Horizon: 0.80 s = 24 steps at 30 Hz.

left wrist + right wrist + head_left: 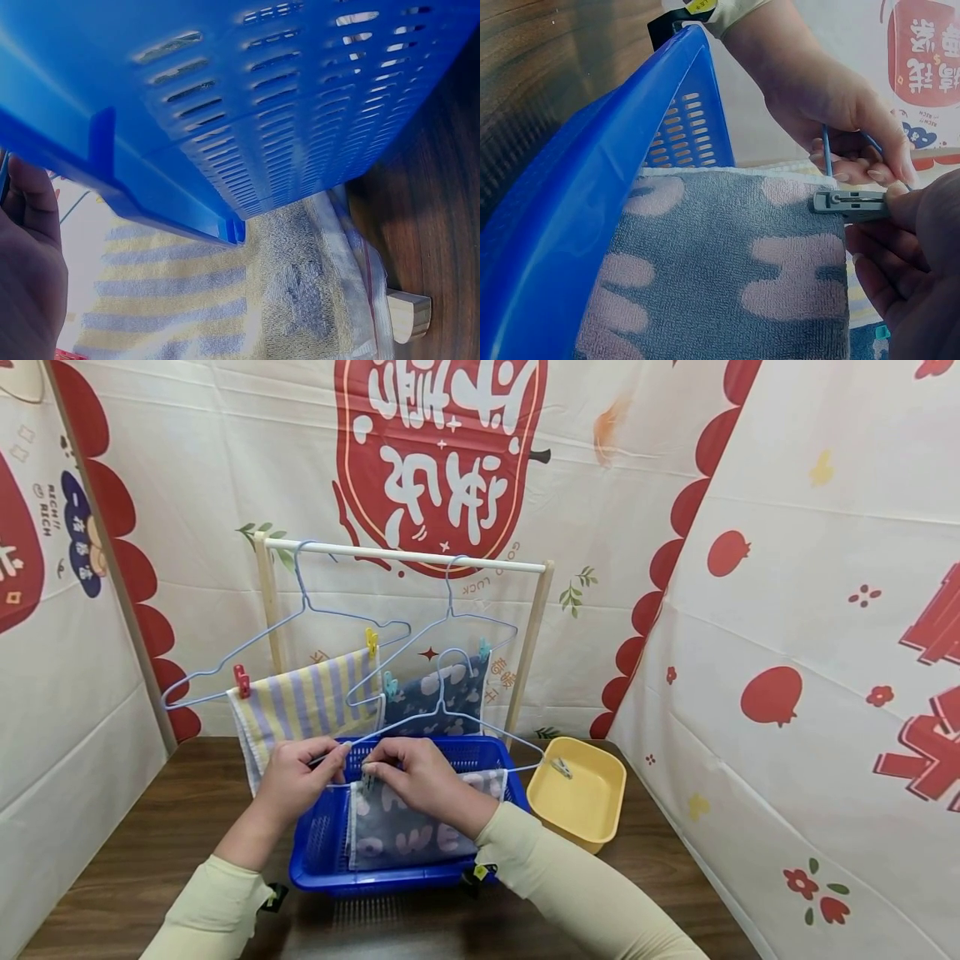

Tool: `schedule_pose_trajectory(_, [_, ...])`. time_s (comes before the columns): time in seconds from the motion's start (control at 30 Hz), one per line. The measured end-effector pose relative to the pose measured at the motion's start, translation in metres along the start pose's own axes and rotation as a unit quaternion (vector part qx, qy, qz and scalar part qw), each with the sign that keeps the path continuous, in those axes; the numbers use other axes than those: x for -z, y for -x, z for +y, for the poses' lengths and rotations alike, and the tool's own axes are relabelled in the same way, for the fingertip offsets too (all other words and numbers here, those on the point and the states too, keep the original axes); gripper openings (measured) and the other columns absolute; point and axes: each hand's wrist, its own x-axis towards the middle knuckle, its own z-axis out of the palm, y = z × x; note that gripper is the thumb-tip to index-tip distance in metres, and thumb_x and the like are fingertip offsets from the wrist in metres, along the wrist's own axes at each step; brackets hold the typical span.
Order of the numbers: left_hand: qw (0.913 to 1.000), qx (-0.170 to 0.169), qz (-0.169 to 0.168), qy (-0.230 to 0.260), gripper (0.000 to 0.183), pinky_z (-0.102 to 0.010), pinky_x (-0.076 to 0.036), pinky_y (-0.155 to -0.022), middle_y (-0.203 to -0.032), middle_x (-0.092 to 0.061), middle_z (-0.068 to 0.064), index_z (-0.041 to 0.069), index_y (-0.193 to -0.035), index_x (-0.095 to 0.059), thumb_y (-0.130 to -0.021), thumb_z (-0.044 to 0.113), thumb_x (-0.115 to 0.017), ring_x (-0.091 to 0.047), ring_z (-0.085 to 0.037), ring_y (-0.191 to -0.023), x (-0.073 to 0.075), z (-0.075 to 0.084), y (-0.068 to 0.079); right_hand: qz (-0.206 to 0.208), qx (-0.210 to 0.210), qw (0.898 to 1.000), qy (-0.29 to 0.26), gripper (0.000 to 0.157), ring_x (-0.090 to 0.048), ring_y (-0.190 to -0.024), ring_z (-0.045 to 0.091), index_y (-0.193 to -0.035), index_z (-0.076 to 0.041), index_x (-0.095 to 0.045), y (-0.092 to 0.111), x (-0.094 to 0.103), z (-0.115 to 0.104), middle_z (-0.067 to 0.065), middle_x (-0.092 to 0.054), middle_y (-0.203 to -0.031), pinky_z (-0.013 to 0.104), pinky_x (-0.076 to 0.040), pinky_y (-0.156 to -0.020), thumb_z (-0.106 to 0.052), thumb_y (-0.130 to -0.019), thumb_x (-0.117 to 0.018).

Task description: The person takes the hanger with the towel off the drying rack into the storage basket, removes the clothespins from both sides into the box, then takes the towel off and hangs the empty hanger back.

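Observation:
My left hand [296, 777] grips the left end of a blue wire hanger [440, 706] above the blue basket. A grey towel with pink letters [427, 842] hangs from the hanger's lower bar and reaches into the basket. At the towel's upper left corner, my right hand [422, 779] pinches a grey clothespin [851, 202] between thumb and fingers. In the right wrist view, the clothespin's tip lies over the towel's edge, close to the left hand [836, 112]. The left wrist view shows only part of the left hand [30, 262], beside the basket rim.
A blue basket [306, 868] stands on the wooden table. Right of it, a yellow basin [592, 802] has a grey clothespin [561, 767] showing over it. Behind, a rack [405, 552] carries two hangers with a striped towel [315, 697] and a dark patterned towel [431, 697], clipped with coloured clothespins.

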Motion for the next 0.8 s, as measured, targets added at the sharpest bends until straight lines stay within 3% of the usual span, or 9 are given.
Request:
schedule_pose_trajectory(0.23, [1.0,0.005,-0.001,0.003,0.031,-0.02,-0.046,-0.052,-0.066,-0.067,0.011,0.012,-0.076,-0.071,-0.1,-0.006,-0.075,-0.059,-0.008,-0.056,0.001,0.001,-0.001,0.023,0.006,1.0,0.003,0.008,-0.058,-0.068,0.003,-0.106,-0.015,-0.08,-0.002,0.003,-0.001,-0.003,-0.076,-0.093,0.021,-0.05,-0.062,-0.018,-0.109,-0.073])
schedule_pose_trajectory(0.4, [1.0,0.006,0.0,0.007,0.035,-0.02,-0.046,-0.052,-0.066,-0.068,0.011,0.02,-0.076,-0.071,-0.101,-0.005,-0.075,-0.059,-0.008,-0.055,0.001,0.001,-0.001,0.038,-0.004,0.999,-0.005,0.009,-0.059,-0.067,0.004,-0.109,-0.016,-0.08,-0.001,0.007,-0.001,-0.003,-0.077,-0.094,0.023,-0.052,-0.061,-0.019,-0.11,-0.073])
schedule_pose_trajectory(0.57, [0.9999,0.008,0.0,0.01,0.035,-0.02,-0.046,-0.051,-0.066,-0.068,0.011,0.02,-0.076,-0.071,-0.101,-0.005,-0.075,-0.059,-0.008,-0.055,0.001,0.002,-0.001,0.042,-0.018,0.999,-0.005,0.009,-0.058,-0.069,0.006,-0.109,-0.015,-0.081,0.0,0.009,-0.002,-0.005,-0.075,-0.091,0.024,-0.05,-0.06,-0.022,-0.109,-0.074])
schedule_pose_trajectory(0.8, [0.9998,0.019,-0.002,0.011,0.039,-0.02,-0.047,-0.051,-0.067,-0.068,0.012,0.026,-0.077,-0.07,-0.102,-0.004,-0.075,-0.06,-0.008,-0.055,0.002,0.002,-0.001,0.05,-0.076,0.996,-0.025,0.011,-0.061,-0.071,0.009,-0.108,-0.017,-0.076,0.006,0.011,-0.003,-0.008,-0.071,-0.087,0.024,-0.051,-0.062,-0.028,-0.106,-0.079])
